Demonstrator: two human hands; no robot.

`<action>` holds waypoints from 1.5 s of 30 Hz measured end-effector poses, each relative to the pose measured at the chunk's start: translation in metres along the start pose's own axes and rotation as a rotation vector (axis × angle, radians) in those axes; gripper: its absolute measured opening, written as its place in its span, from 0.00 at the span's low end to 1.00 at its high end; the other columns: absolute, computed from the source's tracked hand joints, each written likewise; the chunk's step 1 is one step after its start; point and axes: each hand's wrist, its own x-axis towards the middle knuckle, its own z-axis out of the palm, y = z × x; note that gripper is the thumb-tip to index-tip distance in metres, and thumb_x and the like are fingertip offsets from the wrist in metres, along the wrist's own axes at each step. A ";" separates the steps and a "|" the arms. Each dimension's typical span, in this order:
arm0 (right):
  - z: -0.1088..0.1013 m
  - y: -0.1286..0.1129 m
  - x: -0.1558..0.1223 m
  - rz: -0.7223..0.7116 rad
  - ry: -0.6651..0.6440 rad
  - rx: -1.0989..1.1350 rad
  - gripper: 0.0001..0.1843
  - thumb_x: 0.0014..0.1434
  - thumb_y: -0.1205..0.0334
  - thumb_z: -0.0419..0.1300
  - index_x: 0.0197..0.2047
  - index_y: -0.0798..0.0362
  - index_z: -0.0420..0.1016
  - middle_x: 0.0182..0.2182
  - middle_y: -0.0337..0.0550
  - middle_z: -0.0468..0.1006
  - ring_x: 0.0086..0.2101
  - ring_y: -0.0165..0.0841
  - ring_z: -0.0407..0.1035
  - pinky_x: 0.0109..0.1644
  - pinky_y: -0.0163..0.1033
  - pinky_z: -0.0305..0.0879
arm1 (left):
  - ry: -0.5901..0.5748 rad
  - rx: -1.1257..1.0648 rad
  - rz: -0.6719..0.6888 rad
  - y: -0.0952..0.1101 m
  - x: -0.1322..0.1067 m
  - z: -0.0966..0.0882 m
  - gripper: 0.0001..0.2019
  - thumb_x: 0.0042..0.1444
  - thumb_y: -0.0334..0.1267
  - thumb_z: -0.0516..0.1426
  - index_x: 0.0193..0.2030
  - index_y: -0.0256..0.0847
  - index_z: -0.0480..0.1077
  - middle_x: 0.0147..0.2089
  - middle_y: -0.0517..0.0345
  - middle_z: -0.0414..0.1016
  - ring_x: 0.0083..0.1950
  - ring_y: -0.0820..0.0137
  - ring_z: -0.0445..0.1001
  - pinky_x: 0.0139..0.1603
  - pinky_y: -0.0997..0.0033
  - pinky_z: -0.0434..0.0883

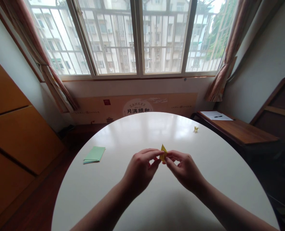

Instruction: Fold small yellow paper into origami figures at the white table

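A small folded piece of yellow paper [163,151] is pinched between both hands above the round white table [123,134]. My left hand [141,170] grips its left side with thumb and forefinger closed. Fingers of my right hand [184,169] are closed on its right side. One pointed corner of the paper sticks up between the fingertips. The rest of the paper is hidden by my fingers.
A stack of light green paper sheets [94,154] lies at the table's left. A tiny yellow folded figure [196,129] stands at the far right of the table. A dark wooden side table [238,130] carries a white sheet and pen [216,115].
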 end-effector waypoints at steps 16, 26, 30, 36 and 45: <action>-0.001 0.002 -0.001 0.089 -0.056 0.160 0.14 0.64 0.55 0.60 0.45 0.54 0.81 0.35 0.48 0.82 0.35 0.38 0.76 0.24 0.32 0.67 | -0.001 -0.096 -0.045 0.000 0.002 -0.001 0.16 0.55 0.23 0.58 0.47 0.42 0.79 0.45 0.51 0.81 0.36 0.69 0.79 0.29 0.75 0.75; -0.007 0.000 0.004 0.284 -0.221 0.669 0.16 0.62 0.52 0.63 0.43 0.57 0.81 0.30 0.47 0.78 0.31 0.35 0.72 0.19 0.28 0.65 | -0.027 -0.268 -0.190 0.001 0.004 -0.009 0.10 0.55 0.29 0.61 0.44 0.39 0.79 0.42 0.52 0.81 0.38 0.67 0.78 0.27 0.77 0.73; -0.006 0.001 0.002 0.317 -0.233 0.709 0.16 0.63 0.52 0.62 0.42 0.57 0.81 0.31 0.48 0.79 0.32 0.35 0.72 0.20 0.29 0.66 | -0.018 -0.299 -0.209 -0.001 0.005 -0.008 0.09 0.55 0.31 0.61 0.42 0.39 0.79 0.42 0.51 0.80 0.38 0.67 0.78 0.26 0.77 0.73; -0.005 0.001 0.001 0.334 -0.231 0.723 0.19 0.64 0.49 0.60 0.42 0.57 0.81 0.29 0.48 0.79 0.29 0.34 0.72 0.19 0.29 0.65 | -0.013 -0.319 -0.216 0.000 0.005 -0.009 0.08 0.55 0.33 0.62 0.42 0.37 0.79 0.41 0.50 0.80 0.38 0.66 0.77 0.26 0.76 0.73; -0.001 -0.001 0.001 0.348 -0.217 0.666 0.21 0.63 0.47 0.59 0.36 0.58 0.80 0.27 0.48 0.79 0.27 0.34 0.72 0.19 0.30 0.65 | -0.038 -0.282 -0.239 0.001 0.004 -0.007 0.08 0.57 0.33 0.60 0.42 0.38 0.78 0.42 0.51 0.79 0.39 0.67 0.77 0.26 0.77 0.72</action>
